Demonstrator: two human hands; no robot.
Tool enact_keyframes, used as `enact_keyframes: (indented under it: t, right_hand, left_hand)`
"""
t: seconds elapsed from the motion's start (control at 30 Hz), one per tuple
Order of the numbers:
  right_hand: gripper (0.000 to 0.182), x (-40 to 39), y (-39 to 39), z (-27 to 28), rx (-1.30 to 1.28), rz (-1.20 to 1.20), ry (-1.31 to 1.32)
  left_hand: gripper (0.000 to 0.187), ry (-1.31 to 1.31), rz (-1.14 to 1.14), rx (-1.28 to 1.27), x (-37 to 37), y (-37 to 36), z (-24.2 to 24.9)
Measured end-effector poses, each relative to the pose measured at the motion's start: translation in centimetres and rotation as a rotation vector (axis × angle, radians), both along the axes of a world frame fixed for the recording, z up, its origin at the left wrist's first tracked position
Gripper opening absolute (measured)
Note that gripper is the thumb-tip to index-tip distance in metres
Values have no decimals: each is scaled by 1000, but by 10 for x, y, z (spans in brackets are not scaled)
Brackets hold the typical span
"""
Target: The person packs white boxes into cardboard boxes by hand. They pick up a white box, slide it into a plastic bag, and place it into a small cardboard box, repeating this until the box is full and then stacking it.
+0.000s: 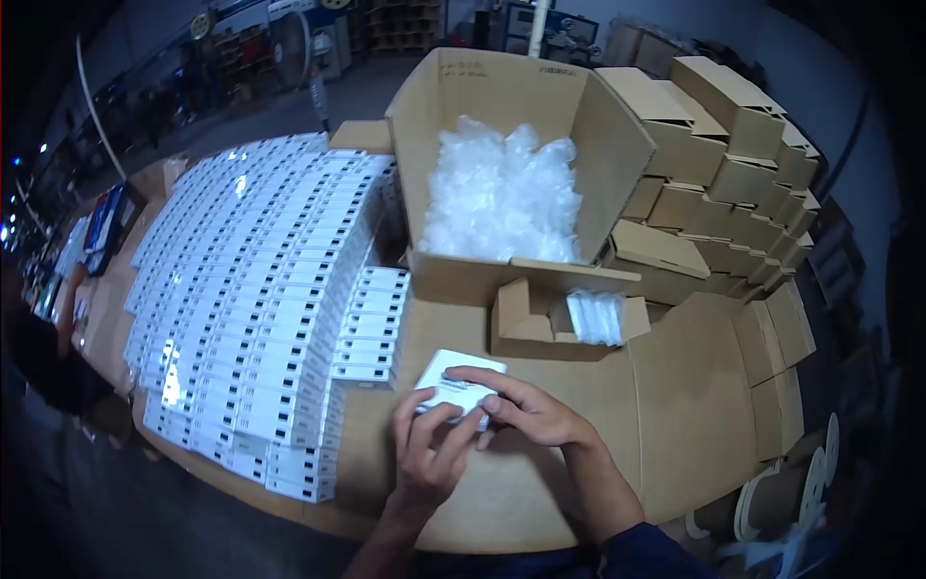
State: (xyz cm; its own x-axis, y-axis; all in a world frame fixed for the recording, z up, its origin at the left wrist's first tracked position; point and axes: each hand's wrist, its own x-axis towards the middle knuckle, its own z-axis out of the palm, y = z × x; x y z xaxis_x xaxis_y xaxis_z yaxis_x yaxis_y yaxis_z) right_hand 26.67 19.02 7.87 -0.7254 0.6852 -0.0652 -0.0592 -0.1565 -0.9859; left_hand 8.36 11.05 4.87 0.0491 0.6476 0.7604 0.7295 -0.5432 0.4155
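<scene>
A small white box (437, 367) with dark print on its face is held between my two hands above the cardboard-covered table. My left hand (429, 449) grips its near left side with curled fingers. From the right, my right hand (531, 410) reaches over it, index finger lying across the top and thumb at the near right edge. The fingers hide much of the box's near side. Just beyond stands a small open cardboard carton (521, 328) with clear plastic-wrapped items (596, 318) in it.
Rows of stacked white boxes (241, 289) fill the left side. A large open carton (521, 92) of clear plastic packets (502, 193) stands behind. Folded brown cartons (733, 183) are piled at the back right, and a flattened carton (694, 405) lies right. Another person's arm (68, 314) shows far left.
</scene>
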Motion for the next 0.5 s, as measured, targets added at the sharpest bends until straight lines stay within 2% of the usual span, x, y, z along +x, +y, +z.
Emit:
enact_keyframes:
  t: [0.03, 0.13, 0.2, 0.27, 0.33, 0.37, 0.4, 0.43, 0.5]
  right_hand:
    - [40, 1, 4, 1, 39, -81, 40]
    - [25, 20, 30, 7, 117, -272, 116]
    - [22, 41, 53, 38, 157, -254, 93]
    - [19, 49, 79, 69, 279, -391, -112]
    - [20, 57, 118, 74, 697, -537, -306]
    - [22, 58, 131, 79, 801, -635, -384]
    - [23, 56, 144, 85, 910, -730, -462]
    - [26, 56, 155, 90, 845, -760, -514]
    - [28, 63, 179, 75, 956, -760, -624]
  left_hand:
    - [42, 5, -40, 10, 6, 11, 9]
    - [41, -58, -202, -174, 10, 46, 67]
    - [36, -183, -330, -242, 6, 83, 97]
    - [25, -146, -264, -158, 8, 144, 117]
    - [16, -138, -275, -63, 17, 222, 126]
    - [11, -141, -293, -69, 24, 265, 121]
    - [13, -24, -312, -99, 30, 304, 117]
    - [15, 95, -329, -124, 35, 338, 114]
    - [20, 231, -327, -223, 54, 392, 110]
